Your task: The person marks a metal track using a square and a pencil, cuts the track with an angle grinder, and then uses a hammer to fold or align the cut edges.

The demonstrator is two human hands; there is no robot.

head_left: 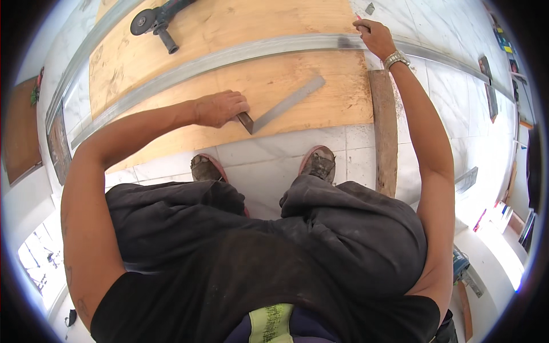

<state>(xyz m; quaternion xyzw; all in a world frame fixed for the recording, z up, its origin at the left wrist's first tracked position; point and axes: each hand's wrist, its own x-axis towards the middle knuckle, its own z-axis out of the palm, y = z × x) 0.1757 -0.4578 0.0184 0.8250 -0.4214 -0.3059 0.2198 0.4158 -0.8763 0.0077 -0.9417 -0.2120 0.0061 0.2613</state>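
My left hand [222, 108] is closed around the brown handle of a try square [289, 104]. Its flat silver blade slants away to the right above a plywood board [320, 117]. Beyond the square, a long metal profile [257, 51] runs across the board and past its right edge. My right hand [378, 40], with a metal-banded watch on the wrist, is at the far right by this profile. Between its fingers is a thin red pencil-like marker [359, 19], whose tip is too small to make out.
An angle grinder [153, 22] lies on the far left of the plywood. A rough wooden plank [385, 137] sits at the board's right edge. Another metal profile [94, 37] extends along the left side. White marble-look tiles [257, 157] cover the floor around my shoes.
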